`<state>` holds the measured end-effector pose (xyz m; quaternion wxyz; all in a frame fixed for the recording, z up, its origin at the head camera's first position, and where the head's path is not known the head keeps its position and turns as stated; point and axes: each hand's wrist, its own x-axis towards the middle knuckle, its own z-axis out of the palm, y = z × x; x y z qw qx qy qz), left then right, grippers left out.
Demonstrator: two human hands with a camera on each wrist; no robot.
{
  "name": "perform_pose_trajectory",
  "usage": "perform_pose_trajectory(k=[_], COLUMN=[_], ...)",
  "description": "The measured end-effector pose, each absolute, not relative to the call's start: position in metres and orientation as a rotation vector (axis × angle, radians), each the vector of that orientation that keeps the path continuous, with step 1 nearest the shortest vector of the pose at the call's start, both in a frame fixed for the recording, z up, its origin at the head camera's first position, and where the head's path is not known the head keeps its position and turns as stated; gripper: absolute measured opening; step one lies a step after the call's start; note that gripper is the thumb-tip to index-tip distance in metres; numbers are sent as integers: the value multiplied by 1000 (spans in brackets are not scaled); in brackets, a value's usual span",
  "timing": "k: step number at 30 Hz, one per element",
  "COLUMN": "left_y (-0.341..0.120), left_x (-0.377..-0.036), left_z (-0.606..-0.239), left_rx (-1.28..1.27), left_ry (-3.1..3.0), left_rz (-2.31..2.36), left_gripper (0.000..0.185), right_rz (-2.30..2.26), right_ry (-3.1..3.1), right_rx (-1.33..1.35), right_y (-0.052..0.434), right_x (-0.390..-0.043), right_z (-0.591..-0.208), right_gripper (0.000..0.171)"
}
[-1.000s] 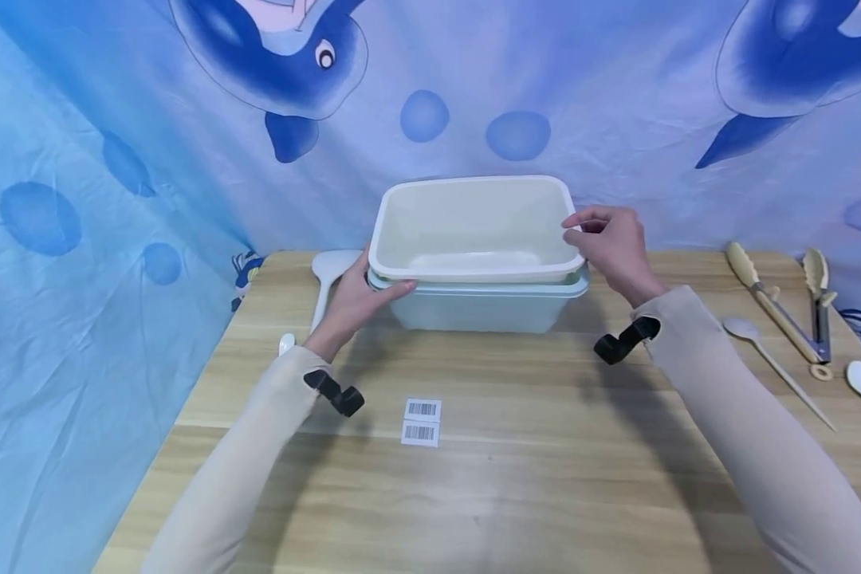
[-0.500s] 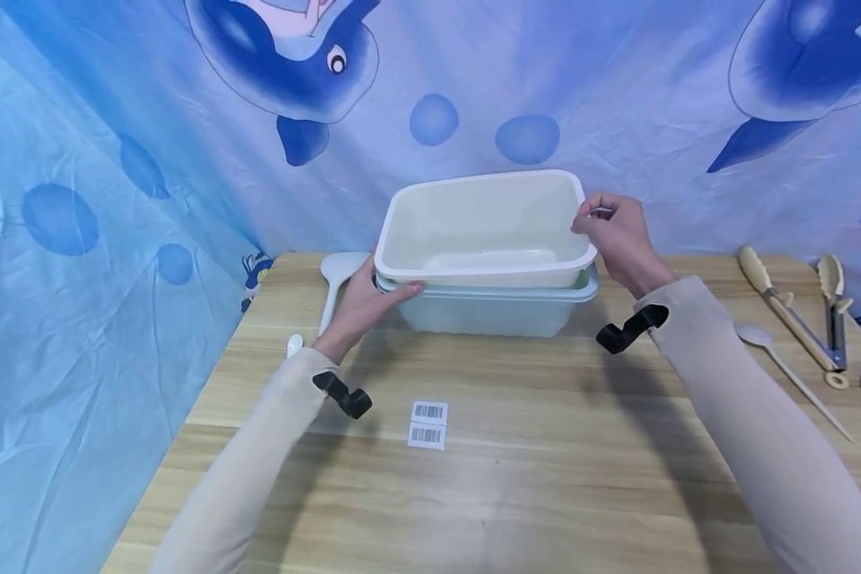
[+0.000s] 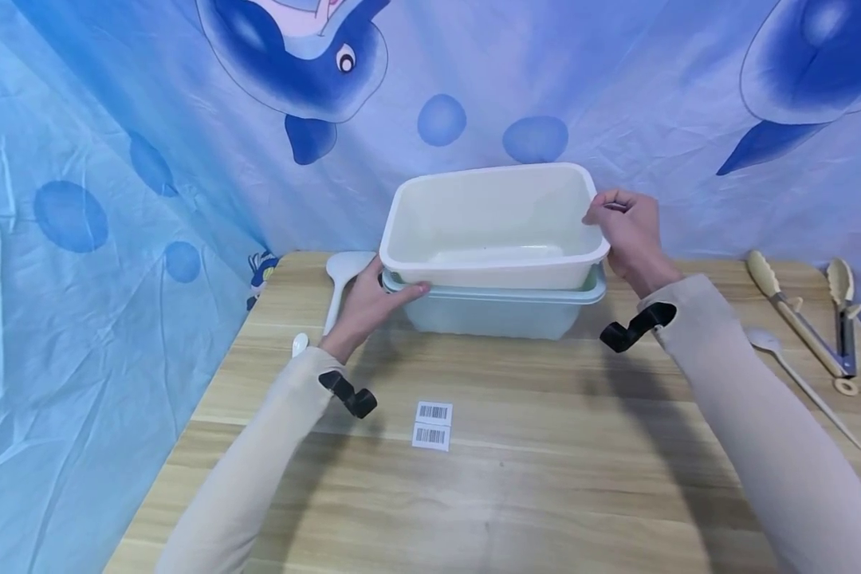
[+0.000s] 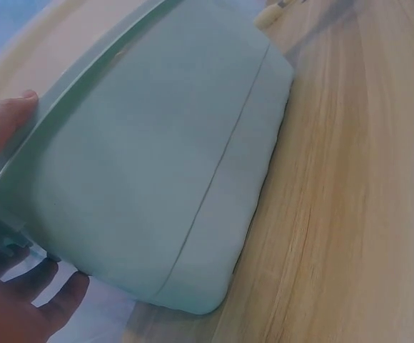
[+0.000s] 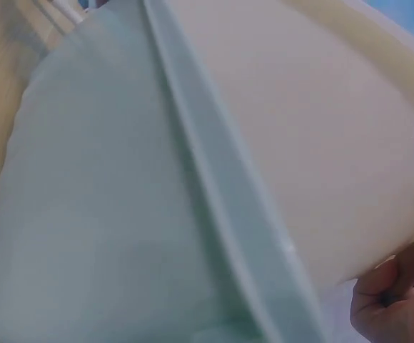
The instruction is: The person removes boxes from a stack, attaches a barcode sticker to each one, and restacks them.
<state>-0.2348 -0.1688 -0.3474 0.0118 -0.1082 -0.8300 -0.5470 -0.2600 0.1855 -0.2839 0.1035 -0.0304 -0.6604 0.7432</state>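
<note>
While the cream tub (image 3: 491, 227) sits nested in the pale green tub (image 3: 495, 307) on the desk (image 3: 516, 446) between my hands, I hold each by a different rim, so the two can be told apart by feel. My left hand (image 3: 373, 307) curls round the green tub's rim at its near corner, thumb on top and fingers beneath, pinning it down. My right hand (image 3: 627, 239) pinches the cream tub's rim at the opposite end, which rides tilted up.

Cream tub (image 3: 493, 227) tilted, nested in green tub (image 3: 495, 309).
</note>
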Motion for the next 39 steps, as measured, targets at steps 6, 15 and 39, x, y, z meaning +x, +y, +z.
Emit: perform_pose_trajectory(k=[6,15,39], left_y=[-168,-167,-164], left_x=[-235,-236,-235], left_z=[-343,-340,-338], left_rx=[-281,-271,-255], left_ry=[-2670,-2714,-2760], left_rz=[-1599,-1529,-1485], left_gripper=[94,100,103], right_rz=[2300,2383,2586], right_ry=[-1760,-1631,-1263], right_rx=[-32,42,95], right_y=[191,199,265], right_x=[-257,-252,-229], right_z=[-270,-242,-196], right_gripper=[19,14,19])
